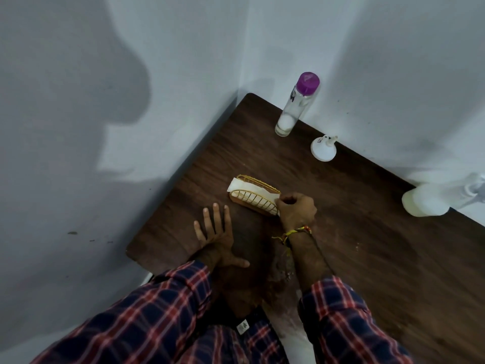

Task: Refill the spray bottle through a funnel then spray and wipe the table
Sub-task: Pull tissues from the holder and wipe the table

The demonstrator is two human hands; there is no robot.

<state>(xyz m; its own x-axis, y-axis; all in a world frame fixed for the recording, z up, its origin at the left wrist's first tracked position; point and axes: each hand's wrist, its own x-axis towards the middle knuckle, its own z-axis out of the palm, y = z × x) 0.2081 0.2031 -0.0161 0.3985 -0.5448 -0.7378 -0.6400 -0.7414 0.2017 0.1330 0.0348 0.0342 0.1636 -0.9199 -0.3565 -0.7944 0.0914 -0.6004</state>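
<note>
Brown wood makes up the counter [367, 232], which sits in a corner between two pale walls. On the left, the left hand [217, 237] lies flat on the wood with its fingers spread wide and holds nothing. Just to its right stands a gold wire holder [253, 198] with white paper napkins [249, 186] in it. The right hand [296, 208] is curled at the near end of the holder and pinches the edge of a napkin. A yellow thread band [294, 233] goes round that wrist. Both sleeves are red and blue check.

Farther back, near the wall, stands a tall clear bottle [295, 106] with a purple cap and a little white liquid at the bottom. Next to it the white funnel [323, 148] rests wide side down. Far to the right, at the counter's edge, is the spray bottle [430, 199] with white liquid inside; it looks partly blurred.

The counter in front of the person looks wet, so the step in hand seems to be getting a napkin to wipe with. To do it well, pull slowly so only one napkin comes out and does not tear. The flat hand could move over and hold the light holder down so it does not tip or slide.
</note>
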